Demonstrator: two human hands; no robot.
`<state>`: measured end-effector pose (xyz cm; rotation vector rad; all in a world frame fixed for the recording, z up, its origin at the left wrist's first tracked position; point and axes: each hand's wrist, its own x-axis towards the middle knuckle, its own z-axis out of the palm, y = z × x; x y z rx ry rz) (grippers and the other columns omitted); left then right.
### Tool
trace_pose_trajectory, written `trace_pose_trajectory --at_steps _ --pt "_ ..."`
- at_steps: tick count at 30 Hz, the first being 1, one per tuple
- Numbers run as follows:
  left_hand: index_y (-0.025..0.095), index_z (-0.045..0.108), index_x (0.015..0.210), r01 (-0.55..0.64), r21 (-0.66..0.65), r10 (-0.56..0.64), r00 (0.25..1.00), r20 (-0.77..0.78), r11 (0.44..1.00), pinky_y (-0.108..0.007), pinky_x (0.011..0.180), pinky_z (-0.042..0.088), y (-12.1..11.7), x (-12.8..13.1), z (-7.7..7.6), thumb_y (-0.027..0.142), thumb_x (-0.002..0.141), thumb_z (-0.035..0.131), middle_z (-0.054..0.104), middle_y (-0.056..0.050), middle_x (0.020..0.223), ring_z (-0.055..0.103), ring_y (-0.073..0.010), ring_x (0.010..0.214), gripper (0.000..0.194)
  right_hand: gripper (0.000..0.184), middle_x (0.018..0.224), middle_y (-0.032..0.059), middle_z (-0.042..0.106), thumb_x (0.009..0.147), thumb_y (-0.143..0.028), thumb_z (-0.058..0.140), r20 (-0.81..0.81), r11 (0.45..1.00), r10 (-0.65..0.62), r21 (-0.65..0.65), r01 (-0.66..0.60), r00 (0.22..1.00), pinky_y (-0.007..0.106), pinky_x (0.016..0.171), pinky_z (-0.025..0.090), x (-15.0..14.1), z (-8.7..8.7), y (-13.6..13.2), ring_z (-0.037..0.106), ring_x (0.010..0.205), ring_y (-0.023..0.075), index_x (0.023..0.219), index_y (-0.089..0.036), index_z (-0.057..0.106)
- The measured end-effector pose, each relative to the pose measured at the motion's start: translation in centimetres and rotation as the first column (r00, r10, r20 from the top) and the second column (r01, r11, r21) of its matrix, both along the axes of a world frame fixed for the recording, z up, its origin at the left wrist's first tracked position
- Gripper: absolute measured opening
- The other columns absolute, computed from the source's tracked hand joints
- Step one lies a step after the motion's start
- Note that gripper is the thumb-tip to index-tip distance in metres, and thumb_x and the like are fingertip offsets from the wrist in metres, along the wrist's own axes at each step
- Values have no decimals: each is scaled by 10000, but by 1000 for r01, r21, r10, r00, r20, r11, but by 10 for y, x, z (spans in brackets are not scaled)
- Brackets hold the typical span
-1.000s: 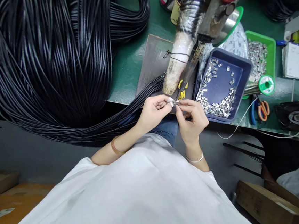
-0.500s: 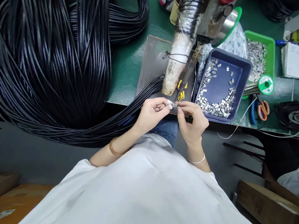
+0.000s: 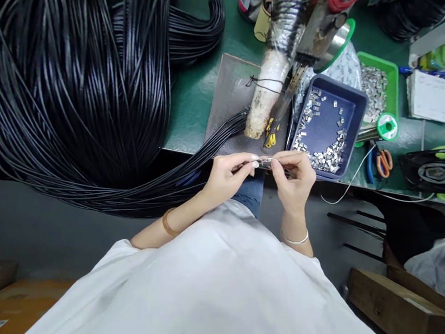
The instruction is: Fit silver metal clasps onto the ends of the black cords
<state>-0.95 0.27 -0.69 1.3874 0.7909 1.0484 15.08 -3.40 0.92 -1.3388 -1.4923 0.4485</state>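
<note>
My left hand (image 3: 227, 176) is closed in a pinch on what looks like a thin cable end with a small metal tip (image 3: 261, 162). Facing it, my right hand (image 3: 294, 175) pinches a small silver connector shell (image 3: 269, 160) between thumb and forefinger. The two pieces meet or nearly touch between my fingertips; whether they are joined is too small to tell. A bundle of black cables (image 3: 191, 167) runs behind my left hand onto a grey board (image 3: 223, 91). Beside my right hand, a dark blue tray (image 3: 358, 111) holds many loose silver shells (image 3: 329, 160).
A soldering iron (image 3: 280, 111) and a white-tipped duct (image 3: 260, 109) hang over the board. Coiled black cables (image 3: 79, 96) fill the left. Further right are a green tray (image 3: 394, 76), a solder spool (image 3: 388, 126), orange-handled cutters (image 3: 384, 163) and a fan (image 3: 441, 173). Another person (image 3: 437, 262) sits lower right.
Both hands have come slightly lower, and my right hand has shifted a little to the right. The silver shell now lies in line with the piece in my left fingers. The view has turned slightly.
</note>
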Motion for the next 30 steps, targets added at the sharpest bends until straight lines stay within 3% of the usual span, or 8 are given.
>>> trace_pose_trajectory --at_steps 3,5,10,12,16,22,26,30 --pt "111 671 840 302 -319 -244 947 208 898 -198 401 232 5 -4 3 453 869 636 596 -4 567 327 -35 402 345 41 854 -6 689 890 -198 607 58 998 -33 63 29 998 246 681 572 3 -5 -5 718 802 123 869 -202 572" --pt "107 676 849 349 -394 -262 930 258 850 -204 380 168 7 -5 5 487 840 665 574 8 533 262 -23 377 381 26 797 -20 685 909 -222 587 164 993 -105 77 94 981 209 590 531 6 -6 -9 680 648 88 930 -208 595" --pt "105 717 871 239 -278 -194 964 181 930 -185 443 327 4 -2 5 357 872 639 552 19 515 422 -50 437 264 83 559 -74 555 877 -252 649 551 994 -77 102 25 831 184 509 398 4 1 -10 476 445 36 940 -198 644" --pt "107 740 897 149 -168 -134 986 97 975 -186 507 411 1 0 2 276 875 618 633 -9 598 519 -68 507 210 63 561 -75 531 892 -247 622 526 999 -32 27 21 850 179 501 366 0 3 -8 449 452 27 889 -184 630" --pt "127 783 903 -38 29 38 999 -9 999 -221 689 533 -3 5 -5 212 819 664 769 -75 873 682 -132 729 169 167 593 -76 498 913 -332 584 241 981 -29 -182 75 970 166 452 333 -4 2 -5 412 459 26 843 -180 597" --pt "124 776 813 -166 -127 170 985 28 978 -171 514 440 2 12 -4 224 760 708 725 -30 700 580 -80 560 132 173 625 -73 562 965 -304 478 -22 967 -236 91 237 972 182 423 401 1 -3 -5 520 433 58 1115 -225 514" --pt "122 754 760 -136 -185 150 986 66 973 -167 521 413 9 13 -2 226 739 712 659 1 623 519 -58 532 114 142 919 0 735 926 -195 552 128 969 -212 153 192 969 238 629 576 2 -7 -5 720 718 107 1062 -227 574" --pt "123 747 757 -66 -195 89 990 114 979 -201 638 483 15 14 -3 239 747 706 703 -29 723 599 -94 647 124 77 999 27 735 854 -160 647 276 981 -138 170 93 951 241 652 572 -1 -13 -1 714 902 139 912 -209 632"
